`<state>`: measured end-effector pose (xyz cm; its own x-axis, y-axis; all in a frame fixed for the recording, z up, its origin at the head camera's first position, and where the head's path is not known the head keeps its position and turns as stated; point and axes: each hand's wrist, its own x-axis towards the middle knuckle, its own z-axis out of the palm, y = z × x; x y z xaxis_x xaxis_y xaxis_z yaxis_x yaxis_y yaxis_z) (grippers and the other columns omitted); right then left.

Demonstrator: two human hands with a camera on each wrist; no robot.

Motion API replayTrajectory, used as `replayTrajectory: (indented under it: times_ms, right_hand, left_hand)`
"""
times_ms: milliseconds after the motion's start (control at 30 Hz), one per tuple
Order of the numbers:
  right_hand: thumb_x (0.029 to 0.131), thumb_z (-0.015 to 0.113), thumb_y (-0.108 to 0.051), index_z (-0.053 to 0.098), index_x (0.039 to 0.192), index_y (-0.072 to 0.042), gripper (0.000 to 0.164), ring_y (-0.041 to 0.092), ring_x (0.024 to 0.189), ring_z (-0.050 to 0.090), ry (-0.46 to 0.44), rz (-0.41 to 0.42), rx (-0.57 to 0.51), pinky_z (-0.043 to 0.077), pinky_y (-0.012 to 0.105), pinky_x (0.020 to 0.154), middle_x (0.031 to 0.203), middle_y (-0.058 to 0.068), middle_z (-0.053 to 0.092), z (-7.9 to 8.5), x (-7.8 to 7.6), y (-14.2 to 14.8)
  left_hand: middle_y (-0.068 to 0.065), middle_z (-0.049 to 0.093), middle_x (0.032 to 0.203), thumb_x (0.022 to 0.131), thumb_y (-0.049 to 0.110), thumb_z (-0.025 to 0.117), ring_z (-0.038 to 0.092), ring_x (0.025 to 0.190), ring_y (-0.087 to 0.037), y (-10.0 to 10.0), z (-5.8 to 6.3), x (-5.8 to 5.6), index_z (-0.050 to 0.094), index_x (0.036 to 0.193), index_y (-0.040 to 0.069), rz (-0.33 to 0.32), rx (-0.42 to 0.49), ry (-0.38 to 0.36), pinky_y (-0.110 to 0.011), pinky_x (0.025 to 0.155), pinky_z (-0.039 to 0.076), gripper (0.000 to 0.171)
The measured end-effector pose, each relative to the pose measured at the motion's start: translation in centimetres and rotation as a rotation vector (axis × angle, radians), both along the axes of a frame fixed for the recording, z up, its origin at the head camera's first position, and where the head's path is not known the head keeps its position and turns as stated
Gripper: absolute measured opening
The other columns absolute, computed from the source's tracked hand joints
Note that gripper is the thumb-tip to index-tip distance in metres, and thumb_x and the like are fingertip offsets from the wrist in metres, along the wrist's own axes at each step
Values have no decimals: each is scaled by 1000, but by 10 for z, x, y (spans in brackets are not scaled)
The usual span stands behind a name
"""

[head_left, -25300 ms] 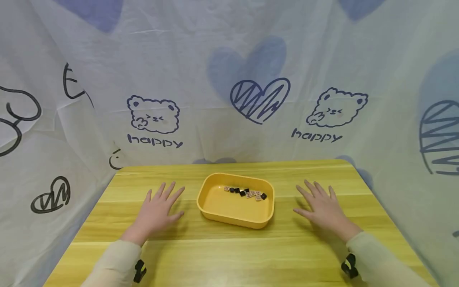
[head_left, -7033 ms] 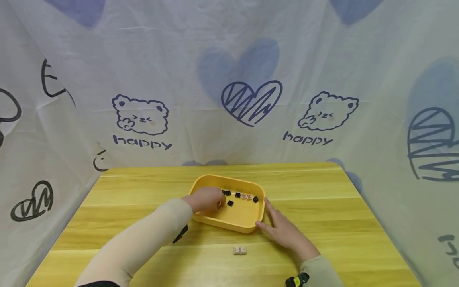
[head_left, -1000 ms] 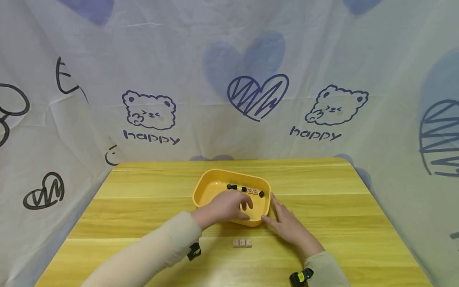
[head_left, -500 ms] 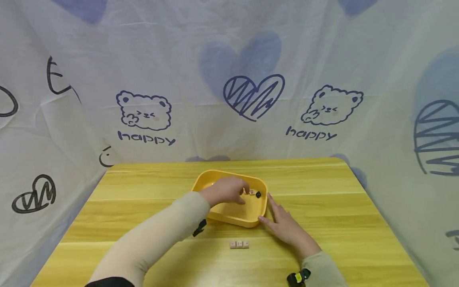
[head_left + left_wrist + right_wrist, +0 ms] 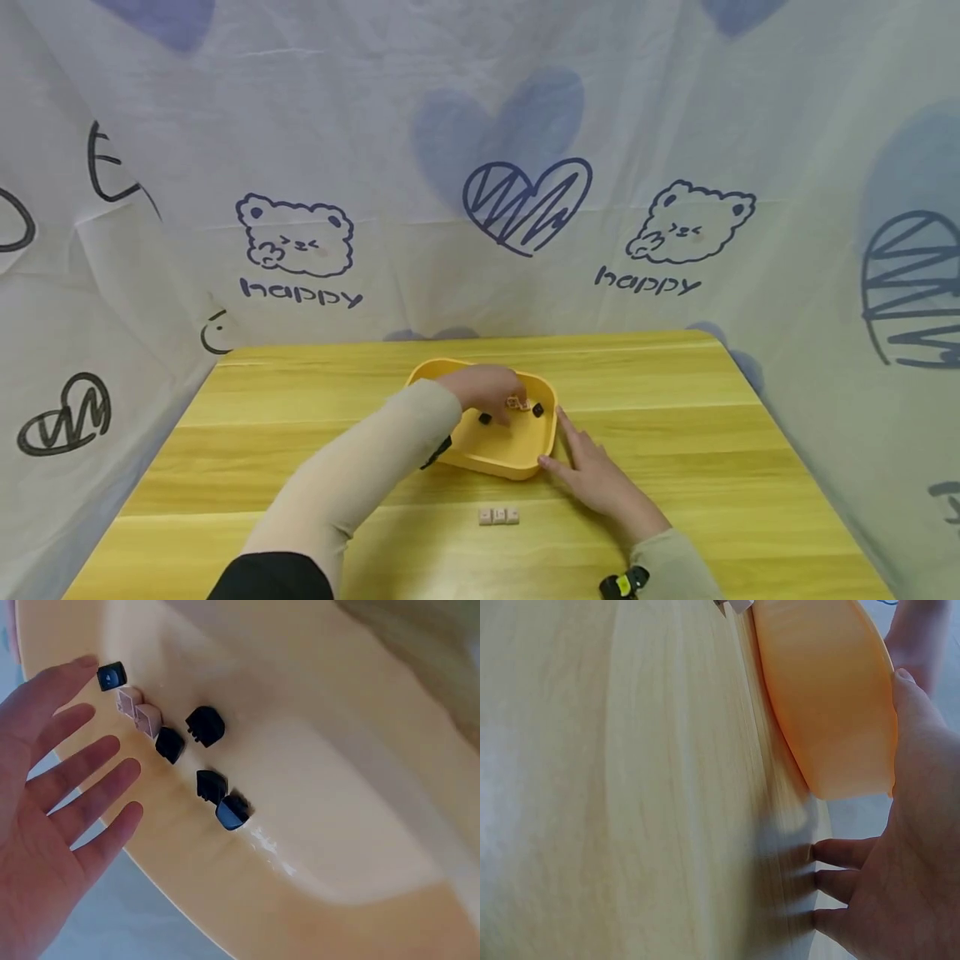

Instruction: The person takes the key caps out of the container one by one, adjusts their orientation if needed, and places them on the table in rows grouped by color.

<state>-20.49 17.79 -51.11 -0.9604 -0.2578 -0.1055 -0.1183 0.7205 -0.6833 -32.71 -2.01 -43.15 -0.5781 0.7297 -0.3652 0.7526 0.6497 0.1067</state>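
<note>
My left hand [image 5: 491, 387] reaches into the yellow tray [image 5: 495, 465], near its back wall. In the left wrist view its fingers [image 5: 97, 791] are spread apart with nothing between them. The thumb tip appears beside a black keycap [image 5: 112, 676]; whether they touch, I cannot tell. Two pale keycaps [image 5: 148, 720] and several more black keycaps [image 5: 206, 725] lie scattered along the tray floor. My right hand [image 5: 600, 475] rests at the tray's right end, thumb against the wall and the other fingers extended. Three pale keycaps [image 5: 498, 517] stand in a row on the table before the tray.
The wood-grain table [image 5: 675, 417] extends around the tray on all sides. Behind it hangs a pale cloth [image 5: 405, 167] printed with hearts and bears. My left forearm crosses over the tray's front-left rim.
Over the last second my left hand has moved back within the tray. The right hand stays put. The table row has grown from two keycaps to three since seven seconds ago.
</note>
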Motion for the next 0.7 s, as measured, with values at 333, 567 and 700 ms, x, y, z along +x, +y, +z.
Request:
replayTrajectory:
  times_ms: [333,567,700]
  right_hand:
    - [96,51,-54,1,158,-24,85,43,142,17,-7,2,-15,6,59,113,156,24,19,-1,0,1]
    - [96,52,-53,3,158,-22,85,44,141,19,13,-5,-3,8,59,113,155,26,20,0,2,1]
    - [96,51,-55,3,158,-21,86,44,142,18,13,-1,-9,7,59,113,155,26,20,1,2,0]
  left_hand:
    - [3,63,123,89,19,73,59,107,-11,6,-12,0,61,129,17,63,-42,-15,-27,91,47,43]
    - [5,65,110,86,20,76,59,96,-9,7,-18,2,63,122,17,-5,-43,44,-24,84,48,39]
    - [7,63,93,86,20,76,55,81,-9,7,-20,3,67,107,16,-59,-62,66,-24,74,47,23]
